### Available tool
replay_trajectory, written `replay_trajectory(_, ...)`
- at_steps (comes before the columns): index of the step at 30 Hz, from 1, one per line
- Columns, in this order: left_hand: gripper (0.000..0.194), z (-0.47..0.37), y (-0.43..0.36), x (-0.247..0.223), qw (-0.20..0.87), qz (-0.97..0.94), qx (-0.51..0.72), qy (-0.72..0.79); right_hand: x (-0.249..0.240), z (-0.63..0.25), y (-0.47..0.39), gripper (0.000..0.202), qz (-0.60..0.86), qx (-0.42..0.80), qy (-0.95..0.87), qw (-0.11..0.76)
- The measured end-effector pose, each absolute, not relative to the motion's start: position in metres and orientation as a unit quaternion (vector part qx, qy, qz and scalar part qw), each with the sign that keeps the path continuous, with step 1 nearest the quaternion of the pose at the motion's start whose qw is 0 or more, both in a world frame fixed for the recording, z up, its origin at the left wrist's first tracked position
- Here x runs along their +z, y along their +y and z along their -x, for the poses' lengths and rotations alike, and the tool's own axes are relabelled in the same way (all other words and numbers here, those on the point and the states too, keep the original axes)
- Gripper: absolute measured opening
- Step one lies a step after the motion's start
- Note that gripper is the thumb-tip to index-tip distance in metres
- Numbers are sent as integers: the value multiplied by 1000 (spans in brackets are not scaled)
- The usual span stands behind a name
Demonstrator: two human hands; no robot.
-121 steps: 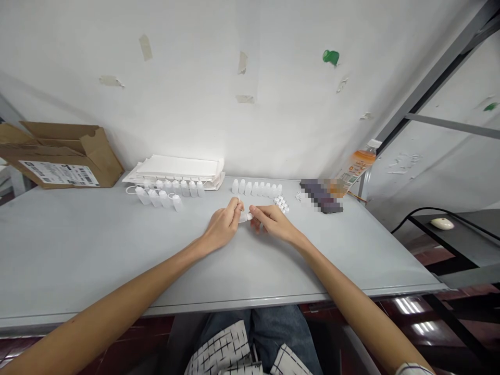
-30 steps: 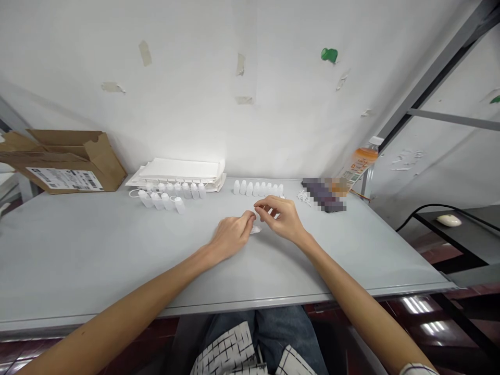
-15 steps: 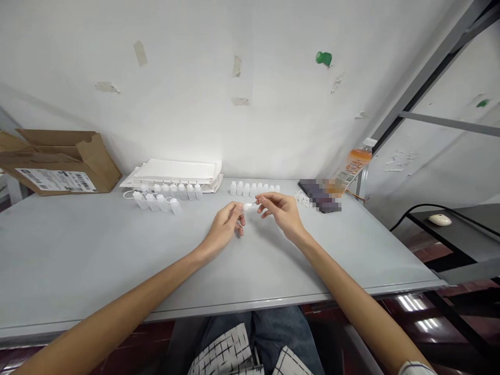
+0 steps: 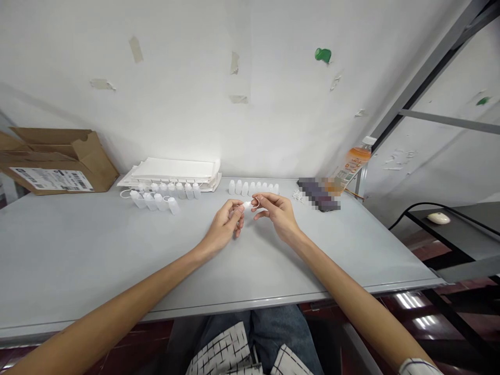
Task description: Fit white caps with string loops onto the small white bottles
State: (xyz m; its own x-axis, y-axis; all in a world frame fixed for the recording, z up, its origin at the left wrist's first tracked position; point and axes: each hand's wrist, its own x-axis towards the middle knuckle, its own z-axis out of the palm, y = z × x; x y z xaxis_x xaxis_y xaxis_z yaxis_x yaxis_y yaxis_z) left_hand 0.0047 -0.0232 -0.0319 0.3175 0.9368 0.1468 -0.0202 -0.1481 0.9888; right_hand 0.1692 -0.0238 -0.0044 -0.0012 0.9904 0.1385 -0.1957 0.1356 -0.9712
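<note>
Above the middle of the table, my left hand (image 4: 226, 221) is closed on a small white plastic bottle (image 4: 247, 205), mostly hidden by the fingers. My right hand (image 4: 275, 211) pinches a thin white strap (image 4: 257, 205) that curves at the tip of this bottle. Behind my hands stands a row of small white bottles (image 4: 245, 188) without straps. To the left, several similar bottles (image 4: 158, 201) stand in rows, some with looped straps. A small heap of white straps (image 4: 299, 196) lies right of my right hand.
A cardboard box (image 4: 58, 161) stands at the far left, and white flat packets (image 4: 175, 169) are stacked against the wall. At the right lie a dark, pixelated flat object (image 4: 318, 195) and an orange drink bottle (image 4: 355, 161), leaning. A white mouse (image 4: 438, 218) rests on a side shelf.
My right fingers have shifted slightly left, closer to the bottle's tip. The strap now shows as a curved loop between the bottle and my fingers. My left hand keeps its hold.
</note>
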Motion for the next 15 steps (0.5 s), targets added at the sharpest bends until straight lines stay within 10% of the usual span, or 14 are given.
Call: replay_trajectory(15,29,-4,-22,-32,528,-619,442,377,-7,-168,-24,31,414,508,-493,572)
